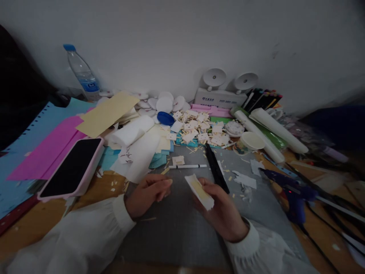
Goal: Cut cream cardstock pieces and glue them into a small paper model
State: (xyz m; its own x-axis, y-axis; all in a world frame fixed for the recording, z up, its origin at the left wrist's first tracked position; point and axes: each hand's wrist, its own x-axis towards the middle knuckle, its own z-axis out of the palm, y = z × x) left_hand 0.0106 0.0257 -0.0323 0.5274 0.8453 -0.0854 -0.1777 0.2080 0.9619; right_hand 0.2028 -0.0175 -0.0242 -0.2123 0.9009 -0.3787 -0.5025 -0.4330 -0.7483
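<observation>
My right hand [218, 205] grips a small piece of folded white paper [199, 191] with a pale yellow middle, its thumb pressed on the near edge. To its left, my left hand [149, 192] is closed, thumb against the curled fingers; whatever it may hold is hidden. Both hands are over the grey mat [173, 228]. Just beyond them lie a white pen [187, 166] and a small cream card piece [178, 160]. A long black tool [216, 167], perhaps a closed cutter, lies past my right hand.
Several small cream card figures [196, 127] are heaped at the back. On the left are a phone [74, 167], coloured paper [54, 148] and a water bottle [82, 72]. A blue glue gun [292, 194] with cables and a paper cup [248, 142] stand to the right.
</observation>
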